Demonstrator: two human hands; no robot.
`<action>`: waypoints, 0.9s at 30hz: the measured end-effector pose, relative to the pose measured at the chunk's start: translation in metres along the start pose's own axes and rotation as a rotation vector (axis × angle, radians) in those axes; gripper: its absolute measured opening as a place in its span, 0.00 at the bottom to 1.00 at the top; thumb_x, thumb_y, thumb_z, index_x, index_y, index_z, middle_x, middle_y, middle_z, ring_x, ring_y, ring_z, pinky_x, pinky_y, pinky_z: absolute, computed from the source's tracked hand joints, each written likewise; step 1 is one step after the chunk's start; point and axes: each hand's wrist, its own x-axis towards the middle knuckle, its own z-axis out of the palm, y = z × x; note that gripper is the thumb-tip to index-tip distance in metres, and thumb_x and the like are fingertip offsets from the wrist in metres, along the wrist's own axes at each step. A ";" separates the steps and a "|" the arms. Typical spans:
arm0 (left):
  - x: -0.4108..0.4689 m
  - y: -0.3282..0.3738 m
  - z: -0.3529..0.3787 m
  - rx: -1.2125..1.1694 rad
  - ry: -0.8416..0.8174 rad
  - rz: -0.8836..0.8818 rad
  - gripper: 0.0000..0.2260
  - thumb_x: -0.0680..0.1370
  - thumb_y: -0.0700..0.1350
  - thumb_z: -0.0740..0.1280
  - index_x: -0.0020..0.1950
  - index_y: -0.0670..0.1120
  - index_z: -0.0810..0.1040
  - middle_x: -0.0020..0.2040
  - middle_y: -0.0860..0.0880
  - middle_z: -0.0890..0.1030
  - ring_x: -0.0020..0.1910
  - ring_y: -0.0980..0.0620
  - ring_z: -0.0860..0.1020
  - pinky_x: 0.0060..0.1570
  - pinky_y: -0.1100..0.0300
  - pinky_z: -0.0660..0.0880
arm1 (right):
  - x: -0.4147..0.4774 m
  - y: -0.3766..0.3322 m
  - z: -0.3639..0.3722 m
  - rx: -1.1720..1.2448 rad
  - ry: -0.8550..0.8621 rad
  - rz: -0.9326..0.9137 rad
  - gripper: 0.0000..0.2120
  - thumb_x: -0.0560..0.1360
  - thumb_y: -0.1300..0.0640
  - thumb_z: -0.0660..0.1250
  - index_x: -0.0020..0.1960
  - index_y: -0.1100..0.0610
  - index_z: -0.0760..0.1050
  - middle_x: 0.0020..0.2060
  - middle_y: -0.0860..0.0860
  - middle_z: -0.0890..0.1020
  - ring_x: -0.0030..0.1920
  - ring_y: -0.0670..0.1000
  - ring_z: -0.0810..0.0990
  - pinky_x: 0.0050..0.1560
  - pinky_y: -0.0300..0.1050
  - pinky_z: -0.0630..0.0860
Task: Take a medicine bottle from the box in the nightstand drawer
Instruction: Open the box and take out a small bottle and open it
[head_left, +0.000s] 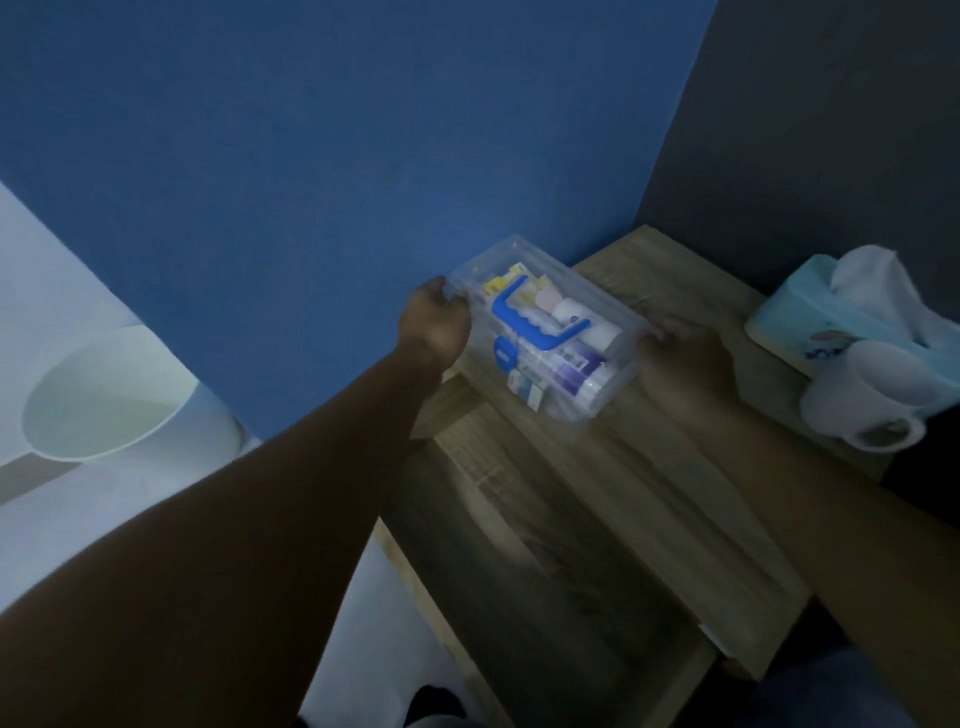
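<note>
A clear plastic box (545, 332) with a blue handle (530, 317) on its lid sits on top of the wooden nightstand (649, 467), close to the back left corner by the blue wall (311, 156). Its far end hangs a little past the nightstand's left edge. Inside the box lie small packs and white medicine bottles (576, 322), one with a purple label. The lid is shut.

The left hand (434, 325) holds the far left end of the box, with fingers curled over its edge. The right hand (685, 358) is pressed against the right end of the box, but it is blurry, so how tight it holds cannot be told.

The drawer (519, 571) below is pulled out toward the person. It looks dark inside.

To the right, at the nightstand's edge, stand a light blue tissue box (795, 317) with a white tissue (878, 291) sticking up, and a white mug (862, 405) just in front of it. There is bare wood between the clear box and these things.

A pale round bin (109, 395) stands on the floor far to the left.
</note>
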 end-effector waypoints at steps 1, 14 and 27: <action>-0.006 -0.003 0.000 -0.034 0.003 0.010 0.24 0.73 0.48 0.65 0.70 0.46 0.73 0.65 0.47 0.78 0.63 0.48 0.78 0.66 0.48 0.74 | -0.005 0.002 -0.001 -0.055 -0.021 -0.063 0.19 0.82 0.53 0.60 0.71 0.56 0.70 0.65 0.54 0.77 0.58 0.48 0.76 0.34 0.19 0.66; -0.066 -0.027 0.027 -0.406 -0.086 -0.245 0.11 0.81 0.47 0.64 0.59 0.41 0.77 0.54 0.43 0.82 0.49 0.50 0.83 0.52 0.55 0.82 | -0.031 0.021 0.008 -0.487 -0.138 -0.542 0.36 0.78 0.38 0.43 0.80 0.57 0.52 0.80 0.53 0.52 0.80 0.50 0.47 0.79 0.54 0.53; -0.056 -0.033 0.031 -0.336 -0.008 -0.226 0.08 0.80 0.44 0.65 0.55 0.44 0.81 0.53 0.45 0.83 0.51 0.51 0.82 0.55 0.53 0.81 | -0.026 0.023 0.019 -0.508 -0.101 -0.505 0.33 0.81 0.40 0.51 0.80 0.58 0.52 0.80 0.54 0.52 0.80 0.52 0.46 0.79 0.53 0.53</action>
